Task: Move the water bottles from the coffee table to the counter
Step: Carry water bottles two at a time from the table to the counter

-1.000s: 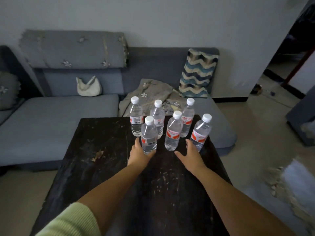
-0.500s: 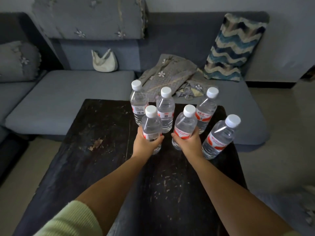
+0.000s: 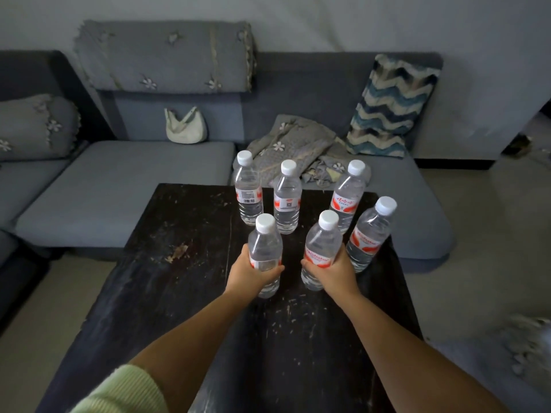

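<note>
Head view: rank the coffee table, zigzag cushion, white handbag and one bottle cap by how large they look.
1. coffee table
2. zigzag cushion
3. white handbag
4. bottle cap
The table lies nearest the camera, which exaggerates its size, but the order is plain.

Labels on show, but little that reads. The bottle in the right hand (image 3: 334, 271), the near-right bottle (image 3: 321, 251), carries a red-and-white label with a line of white lettering across the red, too blurred to make out. The far-right bottle (image 3: 368, 235) at the table's right edge shows the same red label and the same unreadable white script. The back-right bottle (image 3: 347, 196) has red characters on white, not legible. The back-left bottle (image 3: 248, 190) turns a barcode panel to the camera, its digits too small to read. The back-middle bottle (image 3: 286, 198) shows a small dark square like a QR code. The near-left bottle (image 3: 264, 248), in the left hand (image 3: 247, 272), shows only a white label edge.
</note>
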